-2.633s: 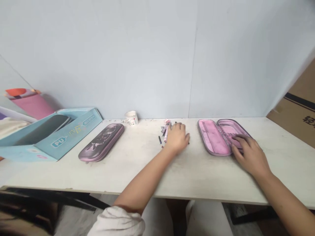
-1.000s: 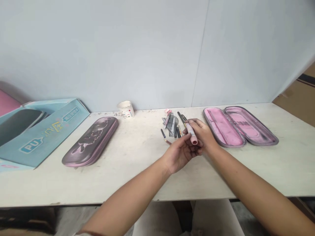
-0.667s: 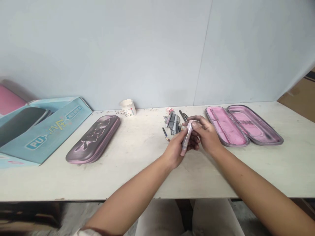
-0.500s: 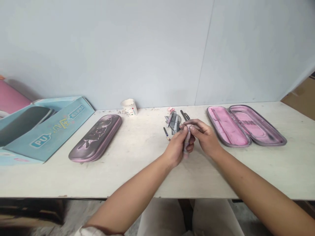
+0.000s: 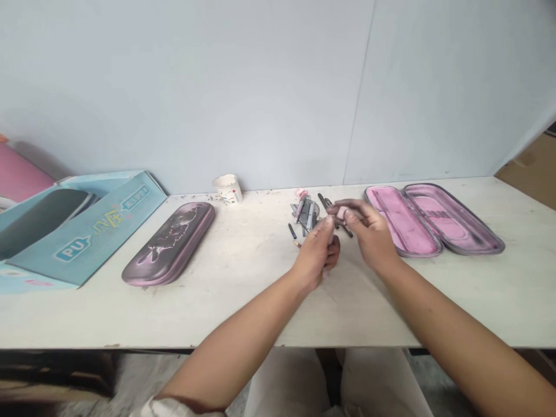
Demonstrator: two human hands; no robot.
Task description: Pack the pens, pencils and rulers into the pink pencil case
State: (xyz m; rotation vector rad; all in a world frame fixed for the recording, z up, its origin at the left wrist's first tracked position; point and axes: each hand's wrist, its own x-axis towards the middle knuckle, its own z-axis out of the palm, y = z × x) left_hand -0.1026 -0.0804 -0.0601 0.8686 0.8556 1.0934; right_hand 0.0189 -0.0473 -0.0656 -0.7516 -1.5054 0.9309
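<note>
Your left hand [image 5: 315, 255] grips a pink pen [image 5: 330, 234], and your fingers hide most of it. Your right hand [image 5: 369, 234] pinches something small and pink [image 5: 342, 212] at the top of the pen. I can't tell what it is. You are working on this pen now, so keep a firm hold. A pile of pens [image 5: 306, 213] lies just past your hands, and an open pink case [image 5: 428, 185] is near your right hand.

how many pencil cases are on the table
2: a closed grey-pink oval pencil case at left, an open pink-lined one at right; the light blue box may hide more.
</note>
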